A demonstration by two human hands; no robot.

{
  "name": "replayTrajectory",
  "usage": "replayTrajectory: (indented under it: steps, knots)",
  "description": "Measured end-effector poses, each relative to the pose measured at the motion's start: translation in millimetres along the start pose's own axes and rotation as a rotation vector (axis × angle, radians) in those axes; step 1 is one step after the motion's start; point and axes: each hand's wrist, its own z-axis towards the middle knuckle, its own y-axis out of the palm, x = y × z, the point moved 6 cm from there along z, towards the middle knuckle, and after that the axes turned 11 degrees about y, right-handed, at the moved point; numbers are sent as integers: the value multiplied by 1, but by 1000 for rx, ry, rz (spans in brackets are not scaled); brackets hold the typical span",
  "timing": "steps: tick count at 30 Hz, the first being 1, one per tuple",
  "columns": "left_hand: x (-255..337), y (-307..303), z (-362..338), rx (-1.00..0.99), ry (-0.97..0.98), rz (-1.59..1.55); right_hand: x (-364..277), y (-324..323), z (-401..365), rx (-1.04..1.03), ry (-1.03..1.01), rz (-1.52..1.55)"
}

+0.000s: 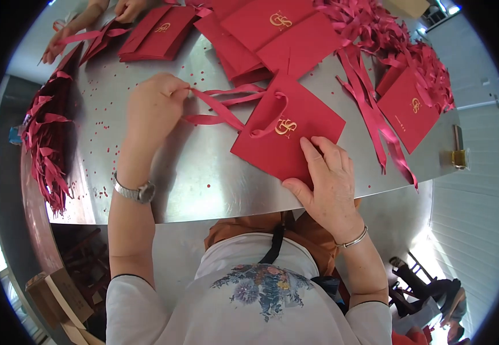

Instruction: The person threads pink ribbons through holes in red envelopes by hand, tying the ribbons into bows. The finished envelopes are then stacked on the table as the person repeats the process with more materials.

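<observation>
A red paper bag with a gold logo [304, 123] lies tilted on the metal table, a ribbon loop on its face. My left hand [156, 108], wearing a watch, is closed in a pinch on the end of a pink ribbon [218, 107] that runs to the bag's upper left side. Another ribbon end hangs loose just below that pinch. My right hand [330, 181], with a bracelet at the wrist, rests on the bag's lower right part with its fingers apart, the thumb at the lower edge.
More red bags [272, 31] are stacked beyond. A heap of pink ribbons [376, 29] and another bag [410, 109] are at the right. Ribboned bags [48, 144] line the table's left edge. Another person's hands [128, 8] handle a bag at top left.
</observation>
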Motion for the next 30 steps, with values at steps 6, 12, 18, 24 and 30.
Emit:
replayTrajectory:
  steps: [6,12,18,24,30]
  knots:
    - [-27,-43,4,244,-193,61,2,2,-1,8,-2,25]
    - [72,25,14,-64,345,31,2,3,-1,-11,14,30]
    - [83,28,7,-50,411,69,1,1,-1,-6,14,21]
    - [58,34,9,0,301,181,1,2,-1,-17,8,6]
    - [25,32,16,-39,57,172,-2,1,-1,-14,-17,-10]
